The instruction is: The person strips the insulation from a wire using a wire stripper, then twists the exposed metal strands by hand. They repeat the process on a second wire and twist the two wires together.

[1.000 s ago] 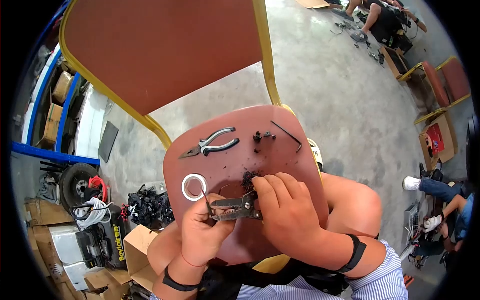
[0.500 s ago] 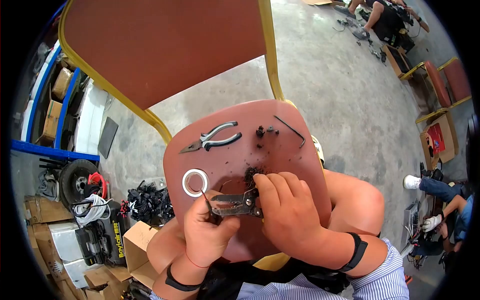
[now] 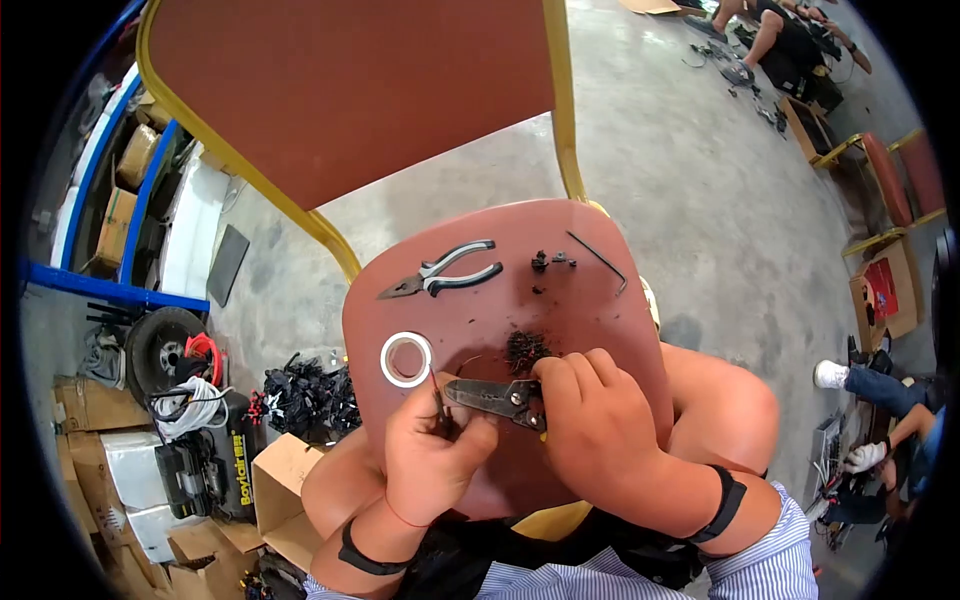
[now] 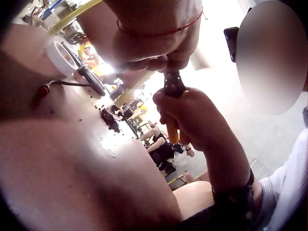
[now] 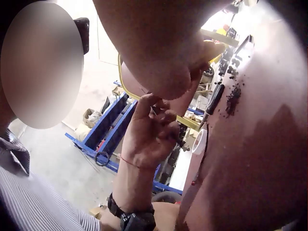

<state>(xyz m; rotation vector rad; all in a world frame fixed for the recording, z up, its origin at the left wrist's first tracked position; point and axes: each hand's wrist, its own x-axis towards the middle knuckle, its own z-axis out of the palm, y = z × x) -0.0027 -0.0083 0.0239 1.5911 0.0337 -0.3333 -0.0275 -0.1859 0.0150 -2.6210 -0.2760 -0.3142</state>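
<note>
In the lower middle of the head view, the left hand point(image 3: 435, 455) pinched a thin dark wire point(image 3: 441, 408) between thumb and fingers, its reddish end pointing up. Just to the right, the right hand point(image 3: 600, 415) had its fingers curled round wire strippers point(image 3: 495, 397), whose jaws lay together and pointed left towards the left thumb; whether they touched the wire could not be told. Below both hands was the red seat point(image 3: 480, 320). On it, a white tape roll point(image 3: 386, 360) lay left of centre, pliers point(image 3: 432, 270) above that, dark scraps point(image 3: 525, 352) near the right fingertips, small black parts point(image 3: 540, 262) higher up, and a hex key point(image 3: 602, 264) towards the seat's upper right.
</note>
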